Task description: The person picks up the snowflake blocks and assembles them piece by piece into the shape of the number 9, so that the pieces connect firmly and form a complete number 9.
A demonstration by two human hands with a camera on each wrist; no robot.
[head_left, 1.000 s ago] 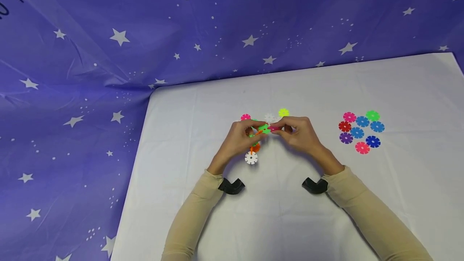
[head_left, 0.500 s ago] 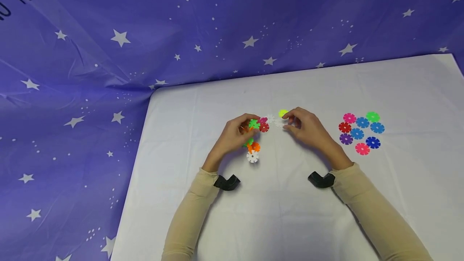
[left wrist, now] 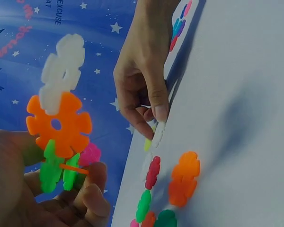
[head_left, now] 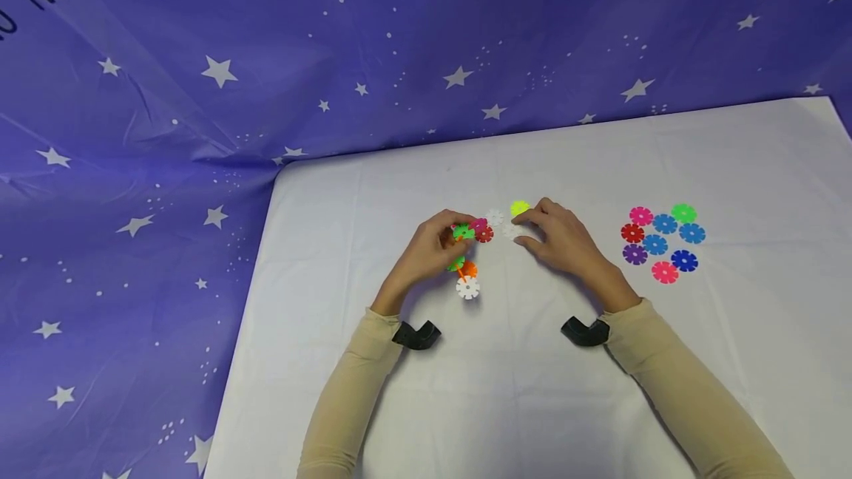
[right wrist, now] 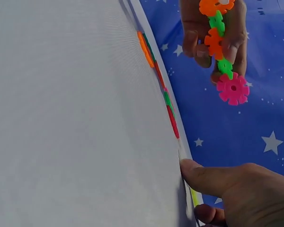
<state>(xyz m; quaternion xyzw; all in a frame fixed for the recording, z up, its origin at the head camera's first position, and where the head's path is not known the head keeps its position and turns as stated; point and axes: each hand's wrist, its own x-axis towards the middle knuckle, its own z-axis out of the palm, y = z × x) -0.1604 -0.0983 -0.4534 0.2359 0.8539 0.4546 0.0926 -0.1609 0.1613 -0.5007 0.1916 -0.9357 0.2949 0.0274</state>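
My left hand (head_left: pixel 458 236) grips a chain of joined snowflake discs (left wrist: pixel 57 125): white, orange, green and pink, held just above the white table (head_left: pixel 532 390). More discs, among them orange (left wrist: pixel 182 182), red (left wrist: pixel 153 172) and green, lie flat on the table under it. A little to the right, my right hand (head_left: pixel 523 232) rests on the table, thumb and forefinger pinching a loose white disc (left wrist: pixel 158 135). A yellow-green disc (head_left: pixel 520 208) and another white disc (head_left: pixel 494 216) lie just beyond its fingers.
A cluster of several loose discs (head_left: pixel 662 241) in pink, red, blue, purple and green lies to the right. Purple star-printed cloth (head_left: pixel 200 94) hangs behind and left of the table. Black wrist camera mounts (head_left: pixel 416 334) sit at both wrists.
My right hand has let go of the chain and moved right and down onto the loose white disc. The left hand keeps the chain, turned slightly.
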